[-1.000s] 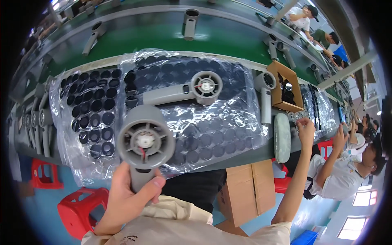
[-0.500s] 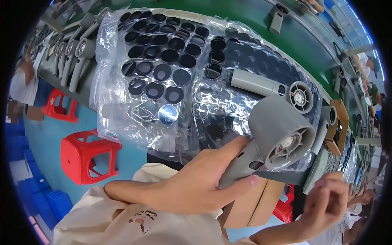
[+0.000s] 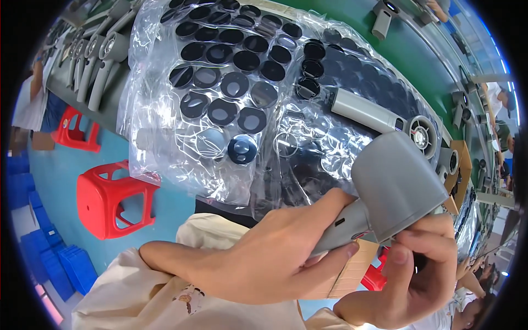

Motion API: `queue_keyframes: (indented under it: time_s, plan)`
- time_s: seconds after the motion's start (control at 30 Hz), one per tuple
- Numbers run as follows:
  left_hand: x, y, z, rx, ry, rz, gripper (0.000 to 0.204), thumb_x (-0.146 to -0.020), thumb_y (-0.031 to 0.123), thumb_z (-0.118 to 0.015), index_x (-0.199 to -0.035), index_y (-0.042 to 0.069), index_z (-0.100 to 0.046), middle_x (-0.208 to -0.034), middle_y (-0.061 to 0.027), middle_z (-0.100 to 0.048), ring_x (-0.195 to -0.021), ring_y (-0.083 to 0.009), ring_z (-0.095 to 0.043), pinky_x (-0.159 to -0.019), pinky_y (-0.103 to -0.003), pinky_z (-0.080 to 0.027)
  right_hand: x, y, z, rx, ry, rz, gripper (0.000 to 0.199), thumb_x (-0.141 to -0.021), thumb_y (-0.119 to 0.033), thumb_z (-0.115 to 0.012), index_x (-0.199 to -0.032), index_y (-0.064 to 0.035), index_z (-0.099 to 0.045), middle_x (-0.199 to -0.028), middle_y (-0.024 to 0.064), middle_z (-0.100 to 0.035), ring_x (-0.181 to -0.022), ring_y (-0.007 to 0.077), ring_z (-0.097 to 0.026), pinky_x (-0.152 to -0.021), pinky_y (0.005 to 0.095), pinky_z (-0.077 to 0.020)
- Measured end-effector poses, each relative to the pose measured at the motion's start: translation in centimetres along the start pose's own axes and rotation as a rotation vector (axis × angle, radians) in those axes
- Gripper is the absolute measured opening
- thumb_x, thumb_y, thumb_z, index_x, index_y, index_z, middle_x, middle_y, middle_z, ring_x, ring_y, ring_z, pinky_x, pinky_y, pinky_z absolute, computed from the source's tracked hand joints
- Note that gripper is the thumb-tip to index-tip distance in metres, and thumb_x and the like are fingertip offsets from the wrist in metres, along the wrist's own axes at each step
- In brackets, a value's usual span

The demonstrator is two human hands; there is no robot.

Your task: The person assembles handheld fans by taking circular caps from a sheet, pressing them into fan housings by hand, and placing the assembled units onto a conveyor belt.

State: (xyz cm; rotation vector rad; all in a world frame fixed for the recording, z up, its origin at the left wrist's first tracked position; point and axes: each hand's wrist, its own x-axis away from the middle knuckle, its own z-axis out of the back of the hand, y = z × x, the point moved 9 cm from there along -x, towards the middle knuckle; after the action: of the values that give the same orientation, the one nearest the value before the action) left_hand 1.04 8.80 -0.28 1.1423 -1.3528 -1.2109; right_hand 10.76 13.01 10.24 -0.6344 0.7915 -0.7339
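Note:
A grey hair dryer body is tilted in front of me, with my left hand wrapped round its handle. The barrel's open end is turned away, toward the lower right, so its inside is hidden. My right hand is at that rim, fingers curled and pressed together against it; whatever lies between the fingertips cannot be made out. Just beyond the barrel, a second grey hair dryer body lies on clear plastic sheets that hold rows of round black discs.
More grey dryer bodies stand in a row at the far left. A cardboard box sits at the right, near a green conveyor belt. Red stools stand on the blue floor at left, with blue crates behind. Other people work at the edges.
The held dryer body has turned so its open end, earlier showing the inner spokes, faces away. My right hand has come up and left to its rim.

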Motion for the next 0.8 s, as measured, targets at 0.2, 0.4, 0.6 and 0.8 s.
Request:
queue_keyframes:
  time_s: [0.2, 0.4, 0.6, 0.8]
  plan:
    - [0.0, 0.0, 0.6, -0.022, 0.027, 0.004, 0.044, -0.083, 0.004, -0.067, -0.118, -0.006, -0.043, -0.081, -0.0111, -0.065, -0.067, -0.0134, -0.063, -0.058, -0.026, -0.047, -0.4, -0.7, -0.3, 0.004, -0.067, 0.114, 0.012, -0.074, 0.014, -0.064, -0.084, 0.0092, -0.06, -0.08, 0.0203, -0.063, -0.067, 0.0184, -0.056, -0.062, 0.0215, -0.0429]
    - [-0.1, 0.1, 0.6, -0.031, 0.044, -0.029, 0.042, -0.083, 0.003, -0.066, -0.117, -0.006, -0.043, -0.08, -0.0117, -0.064, -0.067, -0.0139, -0.063, -0.057, -0.026, -0.046, -0.9, -1.3, -0.8, 0.16, -0.086, 0.151, 0.016, -0.073, 0.015, -0.067, -0.086, 0.0076, -0.061, -0.081, 0.0174, -0.064, -0.064, 0.0149, -0.057, -0.057, 0.0192, -0.0427]
    - [0.2, 0.5, 1.1, -0.098, 0.127, -0.076, 0.046, -0.083, 0.001, -0.065, -0.121, -0.005, -0.041, -0.082, -0.0132, -0.065, -0.069, -0.017, -0.066, -0.058, -0.027, -0.048, -1.2, -0.9, -0.8, 0.147, -0.149, 0.187, 0.019, -0.075, 0.014, -0.068, -0.092, 0.0081, -0.063, -0.084, 0.0142, -0.066, -0.053, 0.0072, -0.054, -0.047, 0.0177, -0.04]
    - [0.2, 1.0, 0.9, -0.193, 0.158, -0.124, 0.045, -0.083, 0.001, -0.065, -0.121, -0.005, -0.042, -0.084, -0.0154, -0.064, -0.07, -0.0206, -0.067, -0.059, -0.029, -0.048, -1.2, -1.2, -1.6, 0.21, -0.191, 0.265, 0.02, -0.073, 0.013, -0.069, -0.091, 0.0064, -0.063, -0.081, 0.0113, -0.066, -0.05, 0.0067, -0.048, -0.044, 0.0181, -0.0362]
